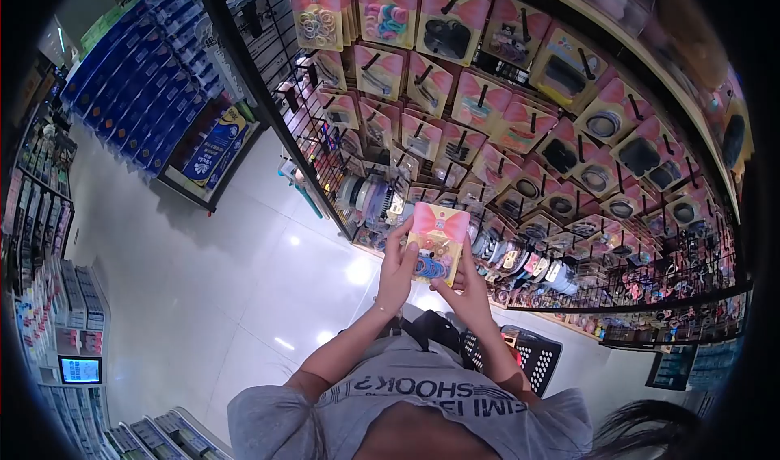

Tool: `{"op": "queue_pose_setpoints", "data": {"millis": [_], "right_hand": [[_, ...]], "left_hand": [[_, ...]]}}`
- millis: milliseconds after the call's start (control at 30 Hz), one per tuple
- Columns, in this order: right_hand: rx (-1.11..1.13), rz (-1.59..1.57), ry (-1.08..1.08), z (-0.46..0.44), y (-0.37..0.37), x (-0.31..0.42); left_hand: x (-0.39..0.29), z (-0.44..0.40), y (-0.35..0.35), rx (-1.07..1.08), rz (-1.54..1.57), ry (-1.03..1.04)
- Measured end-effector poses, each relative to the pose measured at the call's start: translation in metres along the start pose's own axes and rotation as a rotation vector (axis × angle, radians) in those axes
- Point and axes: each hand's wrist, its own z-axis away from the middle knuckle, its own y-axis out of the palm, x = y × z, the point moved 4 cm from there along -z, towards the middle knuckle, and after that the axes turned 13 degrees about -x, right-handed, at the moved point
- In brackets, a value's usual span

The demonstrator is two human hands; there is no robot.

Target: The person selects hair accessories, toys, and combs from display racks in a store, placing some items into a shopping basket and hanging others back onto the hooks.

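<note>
Left hand (396, 271) and right hand (465, 292) grip a hair-tie card (439, 245) from opposite sides, both angled inward

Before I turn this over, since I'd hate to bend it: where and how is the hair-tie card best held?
Probably by its two long side edges, with the hands coming from left and right: the card looks thin and flat, and the hair ties sit on its lower front.
</note>
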Motion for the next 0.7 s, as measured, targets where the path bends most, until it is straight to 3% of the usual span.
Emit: {"op": "queue_pose_setpoints", "data": {"millis": [133,533,700], "right_hand": [[0.014,0.082,-0.051,0.007,0.018,0.006],[-0.169,-0.020,-0.028,0.025,0.009,0.007],[-0.243,-0.039,0.089,0.040,-0.019,0.000]], "left_hand": [[-0.003,0.003,-0.019,-0.008,0.108,-0.169],[-0.008,0.011,-0.008,0.003,0.016,-0.057],[-0.004,0.021,0.025,0.116,-0.029,0.001]]}}
